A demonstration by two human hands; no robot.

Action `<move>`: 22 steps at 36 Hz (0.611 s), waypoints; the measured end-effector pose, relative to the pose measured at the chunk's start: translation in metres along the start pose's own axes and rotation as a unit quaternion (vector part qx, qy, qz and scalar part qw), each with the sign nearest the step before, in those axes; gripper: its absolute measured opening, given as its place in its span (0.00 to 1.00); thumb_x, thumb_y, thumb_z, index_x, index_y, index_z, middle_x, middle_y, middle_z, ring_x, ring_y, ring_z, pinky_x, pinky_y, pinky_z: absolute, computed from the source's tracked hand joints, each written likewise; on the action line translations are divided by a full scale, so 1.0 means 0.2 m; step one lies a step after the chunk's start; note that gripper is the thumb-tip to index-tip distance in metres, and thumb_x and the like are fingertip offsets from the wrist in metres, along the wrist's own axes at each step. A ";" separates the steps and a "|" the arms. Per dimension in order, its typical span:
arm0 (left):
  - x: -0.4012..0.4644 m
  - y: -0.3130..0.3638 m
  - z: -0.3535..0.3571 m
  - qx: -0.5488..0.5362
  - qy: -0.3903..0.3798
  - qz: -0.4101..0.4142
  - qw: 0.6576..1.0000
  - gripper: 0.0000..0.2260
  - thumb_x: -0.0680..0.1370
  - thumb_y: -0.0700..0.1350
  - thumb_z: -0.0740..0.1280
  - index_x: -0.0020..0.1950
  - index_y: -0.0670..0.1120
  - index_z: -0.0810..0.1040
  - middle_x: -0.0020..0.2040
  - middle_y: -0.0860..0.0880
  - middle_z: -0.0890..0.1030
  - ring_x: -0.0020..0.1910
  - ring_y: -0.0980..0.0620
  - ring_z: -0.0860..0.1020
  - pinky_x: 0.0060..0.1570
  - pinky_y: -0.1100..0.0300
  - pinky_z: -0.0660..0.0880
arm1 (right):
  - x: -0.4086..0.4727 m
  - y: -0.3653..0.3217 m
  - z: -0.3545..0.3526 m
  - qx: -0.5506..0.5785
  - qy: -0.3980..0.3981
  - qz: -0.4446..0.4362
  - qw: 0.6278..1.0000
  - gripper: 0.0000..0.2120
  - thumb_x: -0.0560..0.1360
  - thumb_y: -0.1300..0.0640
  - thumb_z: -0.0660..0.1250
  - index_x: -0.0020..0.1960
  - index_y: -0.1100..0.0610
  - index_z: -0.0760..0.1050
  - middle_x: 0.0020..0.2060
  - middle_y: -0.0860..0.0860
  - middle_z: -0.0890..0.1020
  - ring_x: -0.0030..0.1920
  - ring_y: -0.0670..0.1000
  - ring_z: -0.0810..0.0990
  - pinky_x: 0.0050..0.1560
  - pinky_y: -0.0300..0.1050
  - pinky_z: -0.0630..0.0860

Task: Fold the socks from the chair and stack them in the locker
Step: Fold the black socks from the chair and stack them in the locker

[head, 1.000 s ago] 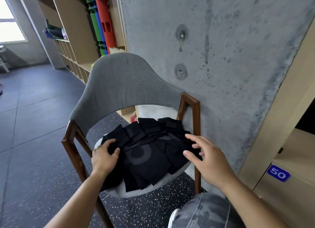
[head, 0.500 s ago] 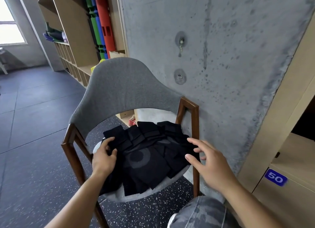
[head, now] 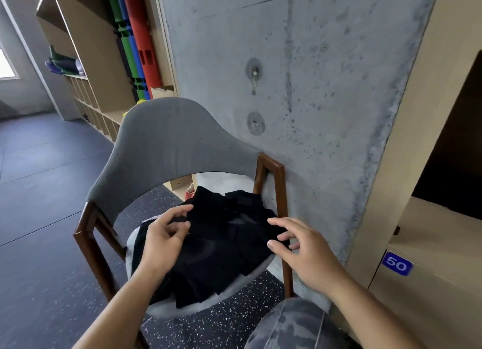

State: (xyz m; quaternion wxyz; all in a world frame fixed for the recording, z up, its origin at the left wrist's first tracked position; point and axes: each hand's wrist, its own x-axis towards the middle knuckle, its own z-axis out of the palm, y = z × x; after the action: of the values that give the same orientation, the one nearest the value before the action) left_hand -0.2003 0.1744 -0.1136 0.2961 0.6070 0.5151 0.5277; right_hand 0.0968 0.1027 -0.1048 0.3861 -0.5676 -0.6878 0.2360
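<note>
1 chair (head: pixel 167 150), 2 hands, 1 sock pile (head: pixel 224 244)
</note>
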 end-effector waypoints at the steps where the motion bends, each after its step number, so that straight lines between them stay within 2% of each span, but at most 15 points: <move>1: -0.01 0.03 0.03 -0.020 -0.018 0.006 1.000 0.19 0.81 0.34 0.68 0.59 0.59 0.83 0.42 0.38 0.84 0.41 0.44 0.82 0.52 0.59 0.77 | -0.01 0.00 -0.01 0.009 0.000 0.002 1.000 0.19 0.79 0.47 0.70 0.69 0.38 0.74 0.62 0.31 0.75 0.59 0.37 0.77 0.57 0.37 0.77; 2: -0.02 0.07 0.06 -0.036 -0.033 0.009 0.999 0.19 0.81 0.34 0.68 0.58 0.60 0.83 0.41 0.33 0.82 0.38 0.42 0.78 0.48 0.53 0.76 | -0.02 -0.01 -0.02 0.018 0.001 0.005 1.000 0.19 0.79 0.48 0.70 0.69 0.38 0.74 0.62 0.32 0.76 0.59 0.37 0.77 0.57 0.37 0.77; 3: -0.03 0.11 0.10 -0.046 -0.044 0.010 0.998 0.20 0.81 0.34 0.67 0.58 0.60 0.83 0.40 0.32 0.80 0.35 0.44 0.74 0.43 0.52 0.73 | -0.02 -0.01 -0.03 0.026 0.003 0.007 1.000 0.19 0.79 0.48 0.70 0.69 0.38 0.74 0.62 0.32 0.76 0.59 0.38 0.78 0.57 0.37 0.77; 5: -0.06 0.16 0.17 -0.064 -0.055 0.012 0.996 0.19 0.82 0.35 0.67 0.56 0.61 0.83 0.37 0.33 0.79 0.31 0.47 0.67 0.33 0.56 0.67 | -0.04 -0.01 -0.05 0.049 0.006 0.016 0.999 0.21 0.80 0.49 0.71 0.70 0.38 0.73 0.63 0.34 0.76 0.58 0.38 0.79 0.57 0.38 0.78; 7: -0.10 0.23 0.26 -0.090 -0.066 0.022 0.994 0.19 0.82 0.35 0.67 0.56 0.61 0.83 0.33 0.39 0.78 0.27 0.50 0.62 0.27 0.61 0.62 | -0.05 -0.02 -0.09 0.078 0.014 0.030 0.996 0.22 0.80 0.50 0.70 0.72 0.38 0.71 0.63 0.36 0.76 0.58 0.38 0.80 0.57 0.36 0.78; 9: -0.13 0.28 0.35 -0.114 -0.083 0.031 0.990 0.18 0.82 0.34 0.67 0.56 0.59 0.84 0.31 0.44 0.74 0.27 0.50 0.62 0.28 0.60 0.62 | -0.07 -0.03 -0.12 0.101 0.023 0.041 0.994 0.23 0.80 0.51 0.70 0.73 0.38 0.71 0.63 0.37 0.77 0.57 0.38 0.80 0.57 0.35 0.77; 12: -0.17 0.37 0.49 -0.144 -0.105 0.045 0.983 0.17 0.81 0.34 0.67 0.57 0.57 0.84 0.30 0.45 0.73 0.30 0.47 0.64 0.32 0.56 0.63 | -0.11 -0.02 -0.19 0.108 0.036 0.052 0.992 0.22 0.81 0.49 0.69 0.72 0.35 0.70 0.63 0.37 0.77 0.58 0.37 0.80 0.59 0.33 0.76; 14: -0.20 0.42 0.57 -0.163 -0.120 0.053 0.978 0.17 0.81 0.34 0.67 0.57 0.56 0.84 0.31 0.42 0.75 0.31 0.47 0.66 0.31 0.57 0.66 | -0.14 -0.01 -0.24 0.112 0.045 0.064 0.991 0.20 0.81 0.47 0.68 0.71 0.33 0.71 0.61 0.38 0.77 0.58 0.37 0.80 0.57 0.31 0.75; 16: -0.23 0.48 0.65 -0.180 -0.137 0.056 0.973 0.17 0.81 0.33 0.67 0.57 0.55 0.84 0.35 0.34 0.78 0.34 0.45 0.71 0.37 0.54 0.71 | -0.17 0.00 -0.30 0.124 0.060 0.072 0.988 0.19 0.81 0.47 0.68 0.70 0.34 0.72 0.59 0.39 0.77 0.57 0.37 0.80 0.55 0.29 0.74; 18: -0.25 0.52 0.74 -0.187 -0.156 0.058 0.968 0.17 0.81 0.32 0.67 0.58 0.54 0.84 0.38 0.29 0.76 0.36 0.43 0.72 0.41 0.50 0.71 | -0.21 0.01 -0.35 0.138 0.082 0.071 0.984 0.18 0.82 0.49 0.67 0.70 0.36 0.73 0.58 0.34 0.78 0.58 0.33 0.78 0.55 0.27 0.73; 20: -0.27 0.56 0.82 -0.189 -0.171 0.063 0.965 0.17 0.81 0.32 0.68 0.58 0.54 0.84 0.39 0.30 0.76 0.36 0.43 0.71 0.42 0.50 0.71 | -0.24 0.02 -0.42 0.140 0.110 0.071 0.981 0.17 0.83 0.51 0.66 0.69 0.36 0.73 0.53 0.27 0.79 0.56 0.33 0.78 0.56 0.32 0.75; 22: -0.30 0.60 0.90 -0.194 -0.188 0.073 0.960 0.16 0.80 0.31 0.68 0.58 0.51 0.84 0.35 0.41 0.79 0.34 0.49 0.73 0.41 0.58 0.73 | -0.28 0.04 -0.49 0.141 0.151 0.074 0.976 0.17 0.83 0.52 0.66 0.68 0.35 0.75 0.49 0.35 0.82 0.50 0.44 0.81 0.56 0.45 0.80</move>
State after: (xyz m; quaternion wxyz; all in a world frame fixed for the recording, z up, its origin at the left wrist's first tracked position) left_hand 0.0124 0.1155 -0.0745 0.4600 0.6623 0.2923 0.5141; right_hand 0.1831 0.0392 -0.0689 0.5431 -0.5858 -0.5373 0.2706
